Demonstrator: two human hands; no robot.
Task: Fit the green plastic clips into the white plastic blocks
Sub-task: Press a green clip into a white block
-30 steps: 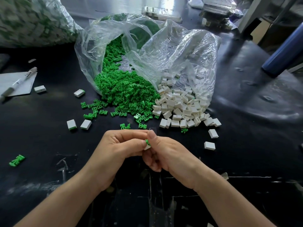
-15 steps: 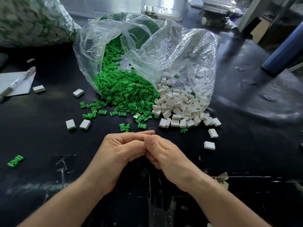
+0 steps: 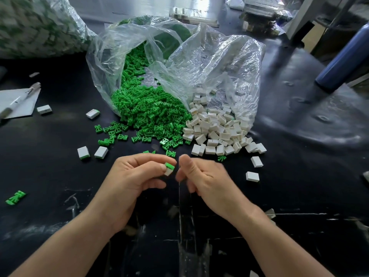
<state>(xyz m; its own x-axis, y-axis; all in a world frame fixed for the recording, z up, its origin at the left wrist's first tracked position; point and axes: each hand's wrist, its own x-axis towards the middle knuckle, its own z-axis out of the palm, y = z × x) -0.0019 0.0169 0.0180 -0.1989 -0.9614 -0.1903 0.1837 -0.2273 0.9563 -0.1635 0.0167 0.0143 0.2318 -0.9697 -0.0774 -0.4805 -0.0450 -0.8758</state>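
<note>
My left hand [image 3: 131, 176] pinches a white block with a green clip seated in it [image 3: 169, 168] between thumb and forefinger. Just to its right, my right hand [image 3: 207, 178] is loosely curled and holds nothing, and it is blurred. Behind the hands a heap of green clips [image 3: 147, 112] spills out of a clear plastic bag [image 3: 199, 56]. A pile of white blocks [image 3: 217, 130] lies to the right of the clips. Two blocks with green edges [image 3: 92, 152] lie to the left of my left hand.
The black table [image 3: 299, 186] carries loose white blocks [image 3: 252, 176] on the right and stray green clips [image 3: 15, 197] at the far left. A pen [image 3: 19, 100] lies on white paper at the left edge. A blue cylinder [image 3: 345, 56] stands at the right.
The hands were pressed together around the piece. They have come apart: the right hand has let go and drawn right, leaving the block with its clip in my left fingers.
</note>
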